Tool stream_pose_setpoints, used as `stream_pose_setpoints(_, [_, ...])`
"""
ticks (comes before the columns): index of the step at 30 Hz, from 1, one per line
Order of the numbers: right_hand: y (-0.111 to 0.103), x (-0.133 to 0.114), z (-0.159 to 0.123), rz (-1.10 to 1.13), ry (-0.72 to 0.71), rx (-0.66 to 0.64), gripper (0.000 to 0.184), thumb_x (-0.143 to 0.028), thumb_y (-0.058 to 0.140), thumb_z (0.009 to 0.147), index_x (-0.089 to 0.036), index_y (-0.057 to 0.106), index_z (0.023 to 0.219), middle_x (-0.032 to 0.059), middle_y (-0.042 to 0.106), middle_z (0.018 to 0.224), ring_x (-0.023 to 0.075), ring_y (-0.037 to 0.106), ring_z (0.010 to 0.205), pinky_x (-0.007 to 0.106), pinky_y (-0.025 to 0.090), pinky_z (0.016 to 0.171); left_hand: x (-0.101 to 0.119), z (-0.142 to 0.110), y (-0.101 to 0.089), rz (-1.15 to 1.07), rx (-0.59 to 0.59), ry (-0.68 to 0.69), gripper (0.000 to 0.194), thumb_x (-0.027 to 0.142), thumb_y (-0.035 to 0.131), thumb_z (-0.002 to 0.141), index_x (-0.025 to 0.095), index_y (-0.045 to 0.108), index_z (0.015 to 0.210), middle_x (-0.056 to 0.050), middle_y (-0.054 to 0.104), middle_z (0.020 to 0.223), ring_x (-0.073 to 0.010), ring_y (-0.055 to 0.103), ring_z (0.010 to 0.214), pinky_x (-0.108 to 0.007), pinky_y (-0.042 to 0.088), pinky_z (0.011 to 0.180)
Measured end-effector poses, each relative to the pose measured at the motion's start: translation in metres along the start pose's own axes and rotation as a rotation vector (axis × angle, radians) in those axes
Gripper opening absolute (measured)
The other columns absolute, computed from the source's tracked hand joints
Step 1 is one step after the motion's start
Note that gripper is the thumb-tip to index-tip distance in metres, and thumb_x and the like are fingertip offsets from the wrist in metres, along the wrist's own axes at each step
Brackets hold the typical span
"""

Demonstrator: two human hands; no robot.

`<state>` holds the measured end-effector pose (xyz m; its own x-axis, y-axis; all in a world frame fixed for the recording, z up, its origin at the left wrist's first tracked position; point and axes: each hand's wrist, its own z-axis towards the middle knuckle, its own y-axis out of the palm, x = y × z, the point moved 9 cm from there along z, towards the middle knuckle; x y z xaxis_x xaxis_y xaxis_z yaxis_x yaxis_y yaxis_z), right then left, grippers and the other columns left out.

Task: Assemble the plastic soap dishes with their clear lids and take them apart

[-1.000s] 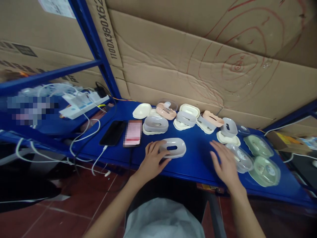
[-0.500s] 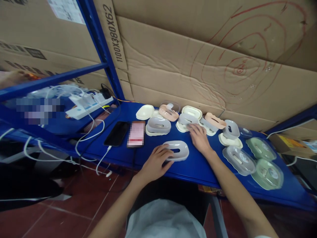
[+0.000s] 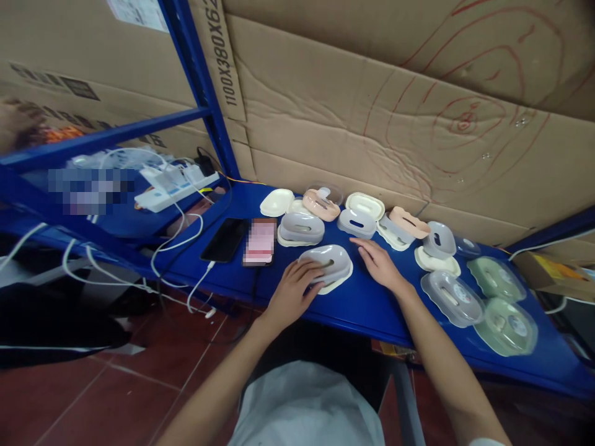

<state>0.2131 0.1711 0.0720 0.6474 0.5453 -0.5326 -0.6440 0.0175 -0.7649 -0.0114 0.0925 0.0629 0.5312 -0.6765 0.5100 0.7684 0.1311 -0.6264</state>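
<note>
My left hand (image 3: 295, 288) has its fingers over the left side of a light grey oval soap dish (image 3: 341, 261) with a slot in its bottom, thumb at the near edge. Beneath that dish a cream base (image 3: 335, 287) pokes out at the front right. My right hand (image 3: 377, 265) is open and holds nothing, its fingers apart and pointing at a second grey slotted dish (image 3: 357, 224) farther back. Behind that one stands a cream dish (image 3: 365, 203). Another grey dish (image 3: 302, 228) on a cream base lies to the left.
Peach dishes (image 3: 409, 223) line the back of the blue table (image 3: 372, 310). At the right are lidded green boxes (image 3: 509, 328) and a clear-lidded grey box (image 3: 452, 298). Two phones (image 3: 225, 240) and a white power strip (image 3: 176, 193) are left. A co-worker's hand (image 3: 18, 121) shows far left.
The cream base from under the back grey dish now lies beneath the front one. My right hand moved in from the right to the back dish, then drew slightly nearer and opened.
</note>
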Motion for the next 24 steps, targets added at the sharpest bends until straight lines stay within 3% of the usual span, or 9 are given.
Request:
stream_pose_setpoints(5, [0.009, 0.001, -0.001, 0.057, 0.023, -0.071, 0.051, -0.051, 0.037, 0.113, -0.029, 0.060, 0.152, 0.0097, 0.059, 0.158, 0.0252, 0.056, 0.148, 0.050, 0.045, 0.125, 0.009, 0.003, 0.001, 0.123, 0.009, 0.008, 0.016, 0.028, 0.063, 0.106, 0.026, 0.072, 0.120, -0.006, 0.078, 0.129, -0.0266, 0.069, 0.126, -0.052, 0.046, 0.116])
stream_pose_setpoints(9, [0.016, -0.002, 0.000, 0.114, 0.038, -0.112, 0.049, -0.047, 0.035, 0.114, -0.028, 0.051, 0.157, 0.0114, 0.050, 0.166, 0.0236, 0.060, 0.143, 0.050, 0.049, 0.121, 0.006, -0.001, -0.019, 0.126, 0.225, -0.064, 0.014, 0.029, 0.064, 0.106, 0.026, 0.072, 0.118, -0.005, 0.081, 0.118, -0.0261, 0.073, 0.118, -0.049, 0.051, 0.108])
stream_pose_setpoints(13, [0.026, -0.021, -0.015, 0.095, 0.003, -0.199, 0.037, -0.047, 0.050, 0.110, -0.028, 0.064, 0.139, 0.0093, 0.060, 0.158, 0.0265, 0.059, 0.145, 0.051, 0.047, 0.122, -0.003, -0.008, -0.038, 0.003, 0.389, -0.142, 0.014, 0.028, 0.063, 0.107, 0.025, 0.070, 0.118, -0.006, 0.080, 0.119, -0.0242, 0.073, 0.118, -0.047, 0.055, 0.106])
stream_pose_setpoints(15, [0.029, -0.033, -0.032, -0.027, 0.014, -0.191, 0.036, -0.047, 0.054, 0.109, -0.028, 0.068, 0.136, 0.0101, 0.062, 0.156, 0.0303, 0.060, 0.143, 0.055, 0.047, 0.120, -0.003, -0.006, -0.036, -0.018, 0.349, -0.121, 0.013, 0.028, 0.065, 0.106, 0.026, 0.070, 0.118, -0.006, 0.080, 0.119, -0.0245, 0.073, 0.119, -0.047, 0.056, 0.106])
stream_pose_setpoints(18, [0.027, -0.049, -0.062, -0.230, 0.076, -0.091, 0.043, -0.047, 0.053, 0.110, -0.026, 0.060, 0.146, 0.0136, 0.063, 0.153, 0.0336, 0.062, 0.139, 0.057, 0.052, 0.113, 0.006, 0.000, -0.021, -0.027, 0.189, -0.016, 0.015, 0.029, 0.067, 0.105, 0.026, 0.071, 0.119, -0.006, 0.080, 0.120, -0.0255, 0.072, 0.121, -0.051, 0.053, 0.112])
stream_pose_setpoints(24, [-0.006, -0.057, -0.100, -0.212, 0.163, 0.314, 0.050, -0.044, 0.063, 0.105, -0.024, 0.051, 0.150, 0.0177, 0.063, 0.147, 0.0333, 0.061, 0.139, 0.058, 0.053, 0.112, 0.015, 0.003, 0.003, -0.117, -0.062, 0.079, 0.021, 0.025, 0.059, 0.109, 0.024, 0.066, 0.129, -0.009, 0.073, 0.136, -0.0243, 0.063, 0.138, -0.055, 0.040, 0.128])
